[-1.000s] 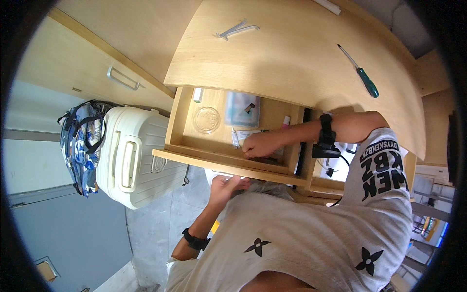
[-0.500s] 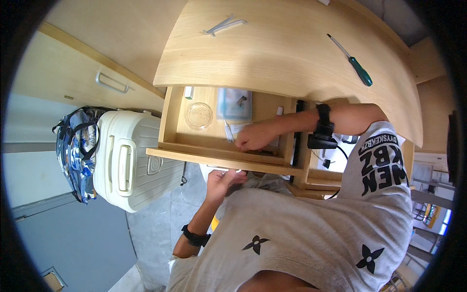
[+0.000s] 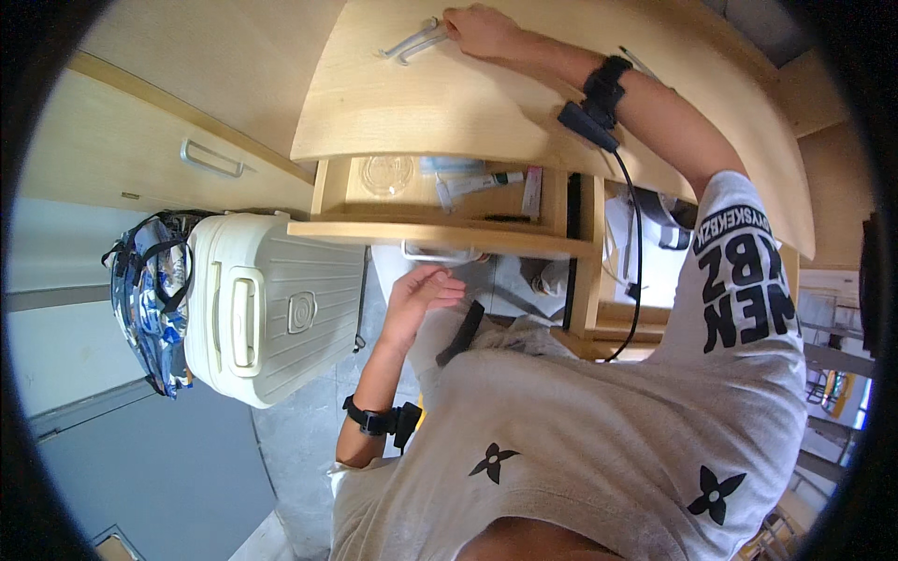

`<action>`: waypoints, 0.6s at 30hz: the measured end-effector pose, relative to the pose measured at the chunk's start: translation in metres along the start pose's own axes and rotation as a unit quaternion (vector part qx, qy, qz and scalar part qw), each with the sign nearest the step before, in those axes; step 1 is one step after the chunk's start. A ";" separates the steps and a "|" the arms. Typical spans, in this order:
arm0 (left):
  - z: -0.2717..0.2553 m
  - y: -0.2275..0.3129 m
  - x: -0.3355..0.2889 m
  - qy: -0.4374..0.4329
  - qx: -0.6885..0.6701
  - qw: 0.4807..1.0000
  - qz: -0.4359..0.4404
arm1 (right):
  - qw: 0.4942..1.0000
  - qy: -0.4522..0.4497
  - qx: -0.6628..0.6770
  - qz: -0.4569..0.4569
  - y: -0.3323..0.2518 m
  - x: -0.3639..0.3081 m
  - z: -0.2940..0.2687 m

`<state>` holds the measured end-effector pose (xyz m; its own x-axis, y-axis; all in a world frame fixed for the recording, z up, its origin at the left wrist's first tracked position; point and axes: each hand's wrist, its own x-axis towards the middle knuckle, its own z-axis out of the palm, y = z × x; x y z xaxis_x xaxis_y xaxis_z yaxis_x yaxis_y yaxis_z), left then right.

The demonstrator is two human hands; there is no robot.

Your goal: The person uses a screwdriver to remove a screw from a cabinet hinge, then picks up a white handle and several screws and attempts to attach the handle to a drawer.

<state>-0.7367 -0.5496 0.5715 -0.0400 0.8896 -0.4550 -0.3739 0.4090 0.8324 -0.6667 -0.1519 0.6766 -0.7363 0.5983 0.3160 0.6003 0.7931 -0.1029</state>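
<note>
My right hand (image 3: pixel 482 34) is over the far left part of the desk top, its fingers closed on the end of one of two silver bar handles (image 3: pixel 410 41) with bent ends. Its fingertips are partly hidden. My left hand (image 3: pixel 426 297) is just in front of the part-open drawer (image 3: pixel 449 234), fingers stretched and holding nothing. A silver handle (image 3: pixel 438 255) sits on the drawer front, near the left fingertips but apart from them. Inside the drawer are a round clear lid (image 3: pixel 386 174), a white tube (image 3: pixel 443 193) and a blue plastic case (image 3: pixel 451 165).
A screwdriver (image 3: pixel 645 65) lies on the desk top, mostly hidden behind my right forearm. A black cable (image 3: pixel 638 234) hangs from my right wrist strap across the open compartment beside the drawer. A white suitcase (image 3: pixel 304 309) and a patterned bag (image 3: pixel 154 299) stand at left.
My right hand has risen out of the drawer to the silver handles on the desk top. The drawer has slid further in. My left hand has come away from its front.
</note>
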 end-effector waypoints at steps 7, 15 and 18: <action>-0.009 0.017 -0.022 -0.079 -0.022 0.996 0.041 | 0.942 -0.186 0.188 -0.205 -0.095 -0.112 -0.159; 0.110 0.056 0.007 -0.390 0.034 0.920 0.001 | 0.963 -0.121 0.085 -0.227 -0.115 -0.306 -0.164; 0.133 0.035 0.004 -0.469 -0.002 0.871 -0.144 | 0.956 -0.256 0.122 -0.074 -0.109 -0.353 -0.182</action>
<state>-0.6268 -0.5047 0.6413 0.8306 0.5256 -0.1837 -0.2468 0.6433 0.7248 -0.4157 -0.4706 0.7480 -0.9018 0.4048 -0.1517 0.4322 0.8395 -0.3292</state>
